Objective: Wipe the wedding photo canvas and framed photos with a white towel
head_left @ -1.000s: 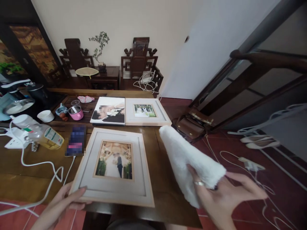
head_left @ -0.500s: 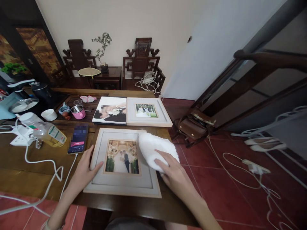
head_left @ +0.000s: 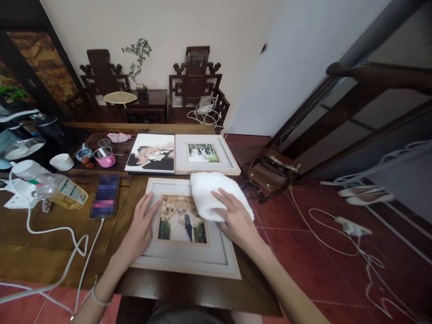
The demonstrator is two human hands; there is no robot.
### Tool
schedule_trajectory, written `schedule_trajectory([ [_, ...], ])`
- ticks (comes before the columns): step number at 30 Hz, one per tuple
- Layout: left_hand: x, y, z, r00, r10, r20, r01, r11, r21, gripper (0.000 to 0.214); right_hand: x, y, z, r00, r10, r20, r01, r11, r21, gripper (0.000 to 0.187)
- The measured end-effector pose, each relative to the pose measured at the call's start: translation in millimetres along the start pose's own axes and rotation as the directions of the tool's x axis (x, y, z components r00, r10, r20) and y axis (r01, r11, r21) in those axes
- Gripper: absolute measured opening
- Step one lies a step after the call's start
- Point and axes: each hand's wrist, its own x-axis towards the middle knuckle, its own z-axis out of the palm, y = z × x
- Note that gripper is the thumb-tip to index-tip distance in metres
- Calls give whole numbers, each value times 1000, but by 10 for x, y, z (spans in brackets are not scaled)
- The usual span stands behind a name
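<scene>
A light wooden picture frame (head_left: pixel 189 267) with a wedding photo lies flat near the table's front edge. On its left border rests my left hand (head_left: pixel 143 225), fingers stretched out and holding nothing. My right hand (head_left: pixel 232 216) grips a white towel (head_left: pixel 216 189) and presses it over the frame's upper right corner, which is hidden beneath. Part of the towel reaches past the frame's right side. Behind lie a second framed photo (head_left: pixel 229 155) and, at its left, a black-and-white photo print or album (head_left: pixel 162 141).
On the table's left are a phone (head_left: pixel 105 195) on a charging cable, a bottle of yellowish liquid (head_left: pixel 72 191), a power strip (head_left: pixel 20 198), a pink cup (head_left: pixel 104 156) and a white bowl (head_left: pixel 62 162). A brown bag (head_left: pixel 266 175) sits right of the table.
The frame has shifted right along the table. My right hand has pushed the towel up toward the frame's top right corner, and my left hand has moved right with its fingers further onto the border.
</scene>
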Motion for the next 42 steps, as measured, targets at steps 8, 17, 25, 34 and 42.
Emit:
schedule_trajectory([
  [8, 21, 35, 47, 994, -100, 53, 98, 995, 31, 65, 104, -141, 72, 990, 41, 134, -30, 996, -83, 43],
  [17, 240, -52, -39, 997, -52, 49, 50, 998, 46, 55, -534, -313, -112, 983, -171, 72, 170, 985, 18, 41],
  [25, 216, -147, 109, 999, 4, 55, -1, 999, -48, 68, -103, -47, 14, 999, -2, 47, 1, 1000, 12, 45],
  [34, 233, -105, 165, 997, -77, -26, 75, 995, -63, 68, 103, -140, 18, 984, 26, 179, -4, 993, -120, 40],
  [42, 259, -148, 208, 998, -58, -8, 58, 998, -9, 64, -613, -577, -438, 943, -154, 295, 126, 986, 113, 59],
])
